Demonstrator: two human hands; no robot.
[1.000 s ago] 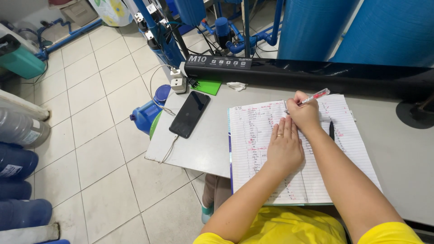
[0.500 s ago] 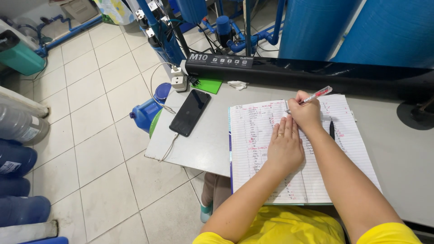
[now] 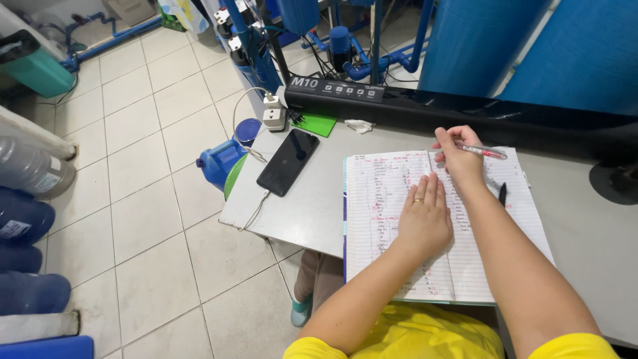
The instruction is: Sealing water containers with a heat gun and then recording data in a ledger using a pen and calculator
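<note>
- Head view: the left hand is lying flat, palm down, on the open notebook, fingers together and stretched out, closing on nothing; a thin ring is showing on one finger.
- The right hand is resting at the notebook's far edge, its grip pinched shut on a slim pen with a clear barrel and red end, which is pointing right, nearly level.
- The notebook is lying spread at the near edge of the table, its ruled paper pages filled with small handwriting in dark and red ink; its near edge is reaching the table's near edge, above the yellow shirt.
- A second, dark pen is lying on the right page, just beside the right wrist.
- The table is showing a smooth, grey, matt top; bare room is lying open between the notebook and the left edge.
- A flat black phone with a glossy screen is lying slantwise near the far left corner, a white cable running from it over the left edge.
- A long black bar-shaped device is closing off the far edge, with a white plug adapter, a green pad and a crumpled white scrap before it.
- On the tiled floor left of the table, a blue jug is lying close to the corner, and large water bottles are lining the far left.
</note>
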